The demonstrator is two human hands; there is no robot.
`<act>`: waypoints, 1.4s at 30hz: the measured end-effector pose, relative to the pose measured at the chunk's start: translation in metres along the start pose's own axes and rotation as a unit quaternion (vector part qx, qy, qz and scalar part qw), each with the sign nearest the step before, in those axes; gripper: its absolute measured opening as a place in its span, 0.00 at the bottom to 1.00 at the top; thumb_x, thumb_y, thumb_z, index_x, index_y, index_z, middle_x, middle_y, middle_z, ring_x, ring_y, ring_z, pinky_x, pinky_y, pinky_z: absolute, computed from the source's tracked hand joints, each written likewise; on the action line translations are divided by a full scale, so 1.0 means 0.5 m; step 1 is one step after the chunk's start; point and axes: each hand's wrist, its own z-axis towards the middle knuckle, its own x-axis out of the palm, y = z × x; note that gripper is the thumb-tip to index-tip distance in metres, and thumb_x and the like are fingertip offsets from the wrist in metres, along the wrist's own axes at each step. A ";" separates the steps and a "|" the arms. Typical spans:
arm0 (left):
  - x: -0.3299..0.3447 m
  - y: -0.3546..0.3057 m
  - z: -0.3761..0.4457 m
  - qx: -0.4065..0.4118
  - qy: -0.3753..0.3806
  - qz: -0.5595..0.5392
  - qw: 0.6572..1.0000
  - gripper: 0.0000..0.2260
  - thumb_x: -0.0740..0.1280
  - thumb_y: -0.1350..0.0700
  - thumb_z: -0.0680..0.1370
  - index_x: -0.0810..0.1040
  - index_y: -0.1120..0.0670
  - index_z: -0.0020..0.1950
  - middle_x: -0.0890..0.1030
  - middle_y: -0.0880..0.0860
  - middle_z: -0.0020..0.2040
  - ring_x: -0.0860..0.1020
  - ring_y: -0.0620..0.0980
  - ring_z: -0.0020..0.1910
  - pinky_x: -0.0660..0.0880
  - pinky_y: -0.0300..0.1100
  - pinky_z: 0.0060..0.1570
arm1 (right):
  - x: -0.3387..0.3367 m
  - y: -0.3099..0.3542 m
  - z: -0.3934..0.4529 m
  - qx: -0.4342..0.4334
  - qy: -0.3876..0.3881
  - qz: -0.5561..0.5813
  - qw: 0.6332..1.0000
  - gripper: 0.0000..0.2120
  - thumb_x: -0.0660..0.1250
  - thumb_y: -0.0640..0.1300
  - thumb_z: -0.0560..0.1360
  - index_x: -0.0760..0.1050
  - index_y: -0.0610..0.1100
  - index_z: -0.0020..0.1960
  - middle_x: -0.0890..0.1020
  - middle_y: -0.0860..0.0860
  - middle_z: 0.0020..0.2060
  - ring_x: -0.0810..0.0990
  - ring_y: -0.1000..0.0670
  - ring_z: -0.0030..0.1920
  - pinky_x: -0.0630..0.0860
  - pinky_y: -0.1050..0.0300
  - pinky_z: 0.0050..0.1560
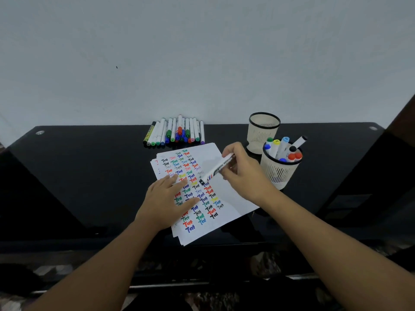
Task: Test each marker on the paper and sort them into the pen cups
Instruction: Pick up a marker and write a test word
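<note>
Two hands work over the paper [226, 198] in the head view. The left hand [166, 198] lies flat with fingers spread, pressing the sheet to the black tabletop [78, 176]. The right hand [244, 169] pinches a white marker [216, 169], its dark tip low over the rows of coloured "Test" words, so the testing step looks in hand; whether the tip touches is unclear. Untested markers [175, 132] lie in a row at the far edge. Next, I judge, comes carrying this marker to a cup: the near pen cup [279, 169] already holds several, the far pen cup [262, 131] looks empty.
</note>
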 end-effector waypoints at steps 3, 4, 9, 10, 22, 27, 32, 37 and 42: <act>0.002 0.002 0.003 0.002 -0.003 0.002 1.000 0.41 0.50 0.20 0.72 0.64 0.40 0.79 0.60 0.47 0.82 0.55 0.48 0.81 0.50 0.53 0.79 | -0.042 0.022 -0.008 -0.036 -0.051 -0.051 0.997 0.06 0.58 0.53 0.86 0.68 0.56 0.62 0.78 0.52 0.35 0.79 0.49 0.36 0.78 0.41 0.39; 0.003 0.003 0.004 0.002 -0.004 0.003 1.000 0.43 0.48 0.19 0.71 0.64 0.41 0.79 0.60 0.47 0.81 0.55 0.48 0.81 0.51 0.53 0.79 | -0.058 0.028 -0.010 -0.035 -0.066 -0.069 0.995 0.10 0.56 0.56 0.86 0.69 0.57 0.65 0.77 0.52 0.33 0.78 0.50 0.35 0.77 0.45 0.39; 0.004 0.003 0.000 -0.004 -0.005 0.001 1.000 0.46 0.46 0.17 0.68 0.64 0.41 0.80 0.60 0.47 0.81 0.55 0.48 0.81 0.52 0.53 0.79 | -0.134 0.038 -0.013 -0.010 -0.186 -0.113 0.976 0.19 0.57 0.59 0.85 0.76 0.45 0.48 0.75 0.52 0.34 0.76 0.50 0.37 0.73 0.48 0.39; 0.004 0.001 -0.001 -0.005 -0.002 0.001 1.000 0.46 0.47 0.18 0.69 0.63 0.41 0.80 0.60 0.47 0.81 0.55 0.48 0.81 0.52 0.53 0.79 | -0.150 0.035 -0.010 -0.002 -0.207 -0.124 0.970 0.19 0.57 0.58 0.85 0.73 0.45 0.44 0.74 0.53 0.36 0.75 0.52 0.37 0.70 0.49 0.38; -0.003 -0.004 -0.004 -0.010 0.003 0.010 1.000 0.40 0.53 0.22 0.73 0.62 0.41 0.80 0.59 0.47 0.82 0.54 0.48 0.81 0.52 0.53 0.79 | -0.281 -0.017 0.004 0.107 -0.242 -0.131 0.955 0.12 0.62 0.54 0.85 0.69 0.47 0.61 0.80 0.51 0.38 0.81 0.51 0.38 0.79 0.49 0.39; -0.003 -0.004 -0.005 -0.012 0.003 0.007 1.000 0.40 0.53 0.22 0.73 0.62 0.41 0.81 0.59 0.47 0.82 0.55 0.48 0.81 0.52 0.53 0.79 | -0.287 -0.028 0.009 0.118 -0.247 -0.115 0.955 0.13 0.62 0.54 0.85 0.70 0.45 0.62 0.80 0.51 0.40 0.81 0.51 0.40 0.79 0.50 0.41; -0.003 -0.003 -0.004 -0.011 0.000 0.004 1.000 0.41 0.52 0.21 0.72 0.62 0.41 0.80 0.60 0.47 0.82 0.55 0.48 0.81 0.53 0.53 0.79 | -0.290 -0.035 0.016 0.114 -0.269 -0.095 0.952 0.14 0.62 0.54 0.85 0.69 0.45 0.63 0.80 0.52 0.40 0.80 0.53 0.39 0.78 0.51 0.43; 0.001 0.002 -0.003 -0.007 -0.010 0.000 1.000 0.47 0.47 0.17 0.68 0.64 0.42 0.80 0.62 0.47 0.81 0.57 0.49 0.80 0.55 0.54 0.79 | -0.298 -0.044 0.025 0.124 -0.289 -0.059 0.947 0.13 0.62 0.54 0.85 0.69 0.45 0.62 0.80 0.51 0.40 0.82 0.50 0.40 0.82 0.45 0.46; 0.001 0.000 0.001 -0.008 -0.005 0.004 1.000 0.48 0.45 0.16 0.67 0.63 0.42 0.80 0.61 0.47 0.81 0.57 0.48 0.81 0.54 0.54 0.79 | -0.285 -0.057 0.035 0.161 -0.187 -0.104 0.963 0.15 0.62 0.56 0.84 0.73 0.48 0.65 0.82 0.53 0.48 0.82 0.51 0.47 0.82 0.47 0.49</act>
